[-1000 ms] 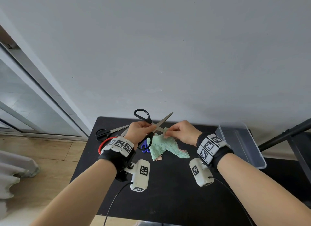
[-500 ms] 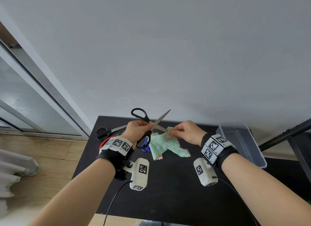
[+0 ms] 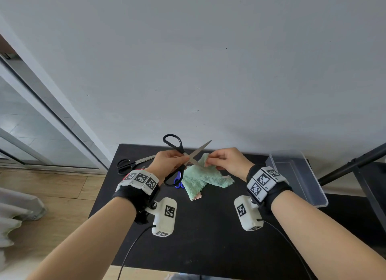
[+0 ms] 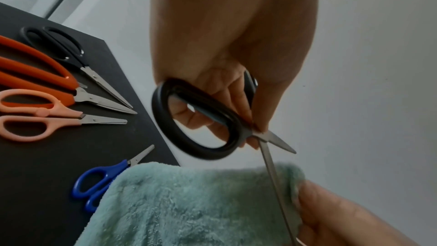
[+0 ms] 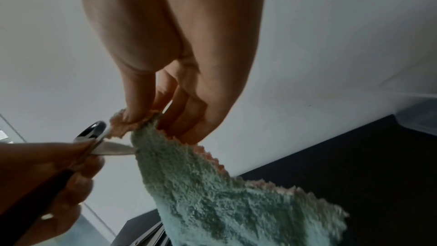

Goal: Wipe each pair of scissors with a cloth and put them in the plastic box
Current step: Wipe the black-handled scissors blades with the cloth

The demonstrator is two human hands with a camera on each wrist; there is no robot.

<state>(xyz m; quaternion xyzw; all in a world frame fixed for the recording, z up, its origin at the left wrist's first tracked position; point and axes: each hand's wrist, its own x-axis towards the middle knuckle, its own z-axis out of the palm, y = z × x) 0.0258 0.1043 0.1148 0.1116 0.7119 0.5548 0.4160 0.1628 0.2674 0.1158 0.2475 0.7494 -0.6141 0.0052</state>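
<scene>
My left hand [image 3: 171,161] grips black-handled scissors [image 3: 174,143] [image 4: 201,119] near the pivot, blades spread apart above the black table [image 3: 208,227]. My right hand [image 3: 224,159] pinches a fold of the green cloth [image 3: 200,175] [image 5: 224,194] around the lower blade [image 4: 275,180]. The other blade [image 3: 201,148] points up and right, bare. The rest of the cloth hangs down onto the table. A clear plastic box [image 3: 298,175] stands to the right of my right wrist; nothing shows inside it.
Several more scissors lie at the table's left: black [image 4: 68,51], two orange-handled pairs [image 4: 40,76], a pink pair [image 4: 42,119] and a small blue pair [image 4: 101,177] partly under the cloth. A wall rises right behind the table. A dark stand [image 3: 355,165] crosses at the far right.
Both hands with the scissors and cloth have shifted slightly left and up. The right hand has slid the cloth outward along the lower blade, away from the pivot.
</scene>
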